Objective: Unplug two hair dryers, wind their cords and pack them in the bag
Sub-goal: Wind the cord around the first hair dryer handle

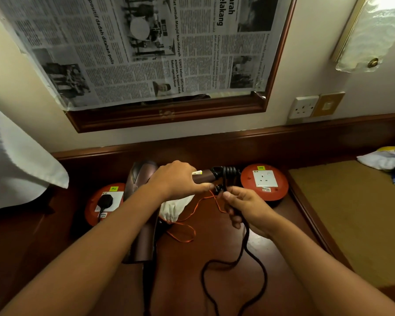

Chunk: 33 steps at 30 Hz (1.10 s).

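Dark polished wood forms the desk (214,258) beneath a framed mirror covered with newspaper (146,46), and the work is carried out at its back edge. A brown hair dryer (141,176) is gripped by the left hand (176,179) around its handle, held level above the desk, with several turns of black cord (229,172) already wound at the handle's end. The cord is pinched by the right hand (244,208) just below those turns, and the slack is left trailing in loose loops across the wood toward the near edge. Should tension be lost, the coils could be let slip off the handle's end, or the trailing slack could be snagged on the white drawstring bag (176,208) and its orange string (185,231) lying just beneath. A second dryer (146,242) is seen lying below the left arm, and a plug (105,200) is still seated in the left red socket reel (94,208); the right reel (263,181) is seen empty.
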Available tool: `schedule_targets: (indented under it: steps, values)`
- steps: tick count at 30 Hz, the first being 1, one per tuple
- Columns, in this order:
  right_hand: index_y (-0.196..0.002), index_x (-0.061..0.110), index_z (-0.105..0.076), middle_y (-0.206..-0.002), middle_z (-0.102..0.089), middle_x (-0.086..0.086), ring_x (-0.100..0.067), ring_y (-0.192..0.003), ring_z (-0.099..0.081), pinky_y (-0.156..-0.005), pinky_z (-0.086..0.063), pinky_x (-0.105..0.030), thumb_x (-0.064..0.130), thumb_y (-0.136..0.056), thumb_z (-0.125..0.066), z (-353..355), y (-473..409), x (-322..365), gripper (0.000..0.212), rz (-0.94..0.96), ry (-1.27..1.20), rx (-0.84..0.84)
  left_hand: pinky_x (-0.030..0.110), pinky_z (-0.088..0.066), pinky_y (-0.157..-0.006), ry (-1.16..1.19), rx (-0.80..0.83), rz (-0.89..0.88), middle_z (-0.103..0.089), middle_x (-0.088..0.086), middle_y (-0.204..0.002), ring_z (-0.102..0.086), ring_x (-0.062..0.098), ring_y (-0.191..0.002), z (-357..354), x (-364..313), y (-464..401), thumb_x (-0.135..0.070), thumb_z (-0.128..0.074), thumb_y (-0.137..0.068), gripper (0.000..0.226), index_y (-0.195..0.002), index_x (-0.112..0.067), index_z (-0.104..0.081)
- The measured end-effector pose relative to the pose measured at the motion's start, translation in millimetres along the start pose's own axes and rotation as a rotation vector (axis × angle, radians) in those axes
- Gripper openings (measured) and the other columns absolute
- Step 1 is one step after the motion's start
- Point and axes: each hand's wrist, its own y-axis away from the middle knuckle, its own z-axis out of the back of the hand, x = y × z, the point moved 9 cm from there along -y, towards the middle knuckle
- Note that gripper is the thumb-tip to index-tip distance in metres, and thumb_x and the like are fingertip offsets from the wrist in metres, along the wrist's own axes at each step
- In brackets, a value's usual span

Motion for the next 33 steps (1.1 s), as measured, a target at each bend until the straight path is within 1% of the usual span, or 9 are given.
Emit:
schedule_targets:
  steps: [4,8,11,16,20,25,27,30,33]
  values:
    - [-0.091,0.012,-0.065,-0.059,-0.027,-0.001,-0.010,-0.043,-0.023,-0.041,-0.019,-0.021,0.046,-0.088,-0.049,-2.1,-6.2,-10.5,0.037,-0.063,-0.117,0.021,0.030,-0.037,-0.057,0.008,-0.022,-0.036,-0.054,-0.008,-0.065,-0.053,0.011,-0.063,8.6,-5.2,-0.3,-0.077,-0.048,-0.076,0.053,-0.061,-0.027,-0.045]
    - [-0.102,0.010,-0.065,-0.062,-0.030,0.001,-0.010,-0.049,-0.024,-0.044,-0.021,-0.021,0.030,-0.092,-0.049,-1.2,-12.4,-8.0,0.028,-0.035,-0.255,0.055,0.032,-0.045,-0.059,0.049,-0.007,-0.040,-0.058,-0.007,-0.064,-0.057,0.012,-0.064,9.4,-1.7,1.4,-0.077,-0.050,-0.075,0.053,-0.062,-0.026,-0.048]
    - [-0.101,0.007,-0.062,-0.062,-0.030,-0.001,-0.009,-0.046,-0.026,-0.041,-0.023,-0.020,0.020,-0.098,-0.045,5.9,-18.5,-7.3,0.022,-0.036,-0.207,0.047,0.028,-0.033,-0.051,0.025,0.008,-0.067,-0.054,-0.008,-0.060,-0.053,0.010,-0.058,8.6,-4.7,4.8,-0.074,-0.052,-0.077,0.050,-0.061,-0.026,-0.048]
    - [-0.089,0.002,-0.063,-0.047,-0.039,0.006,-0.007,-0.038,-0.028,-0.040,-0.021,-0.022,0.019,-0.094,-0.055,24.9,-28.1,12.8,0.019,-0.028,0.109,-0.072,0.027,-0.032,-0.050,0.016,0.045,-0.104,-0.053,-0.009,-0.061,-0.050,0.007,-0.057,7.3,-9.1,8.0,-0.069,-0.055,-0.079,0.045,-0.061,-0.029,-0.047]
    - [-0.071,0.011,-0.065,-0.054,-0.049,-0.002,-0.009,-0.040,-0.038,-0.037,-0.029,-0.019,0.001,-0.087,-0.058,39.6,-34.8,40.6,0.021,0.034,0.356,-0.122,0.027,-0.038,-0.053,0.017,0.063,-0.122,-0.056,-0.009,-0.064,-0.053,0.007,-0.059,8.9,-11.9,9.9,-0.068,-0.057,-0.078,0.042,-0.066,-0.029,-0.050]
    - [-0.089,0.007,-0.071,-0.055,-0.057,0.002,0.000,-0.035,-0.044,-0.035,-0.032,-0.013,0.007,-0.088,-0.064,41.6,-35.9,73.9,0.007,0.051,0.493,-0.101,0.030,-0.048,-0.063,-0.043,0.086,-0.107,-0.058,-0.009,-0.073,-0.057,0.013,-0.069,4.8,-11.5,13.0,-0.064,-0.061,-0.075,0.037,-0.082,-0.028,-0.058]
    - [-0.089,0.007,-0.071,-0.059,-0.060,0.005,0.002,-0.041,-0.052,-0.040,-0.036,-0.009,0.011,-0.085,-0.068,37.9,-35.0,90.5,0.007,0.100,0.586,-0.077,0.031,-0.048,-0.064,-0.081,0.093,-0.115,-0.058,-0.008,-0.075,-0.058,0.014,-0.071,2.5,-13.3,13.1,-0.064,-0.060,-0.075,0.037,-0.085,-0.028,-0.058]
    - [-0.086,0.014,-0.074,-0.078,-0.070,0.000,-0.007,-0.068,-0.065,-0.058,-0.048,-0.016,0.016,-0.081,-0.072,34.1,-37.3,106.3,0.005,0.140,0.773,-0.048,0.031,-0.046,-0.063,-0.146,0.096,-0.122,-0.057,-0.007,-0.075,-0.056,0.016,-0.071,0.7,-16.8,11.9,-0.063,-0.059,-0.076,0.038,-0.085,-0.026,-0.059]
    - [-0.082,0.018,-0.072,-0.080,-0.069,0.002,-0.007,-0.072,-0.062,-0.061,-0.046,-0.015,0.018,-0.080,-0.073,29.1,-36.4,119.0,0.002,0.200,0.924,-0.078,0.030,-0.044,-0.060,-0.175,0.097,-0.093,-0.059,-0.005,-0.076,-0.056,0.016,-0.068,-1.5,-17.3,9.3,-0.064,-0.057,-0.076,0.042,-0.086,-0.024,-0.061]
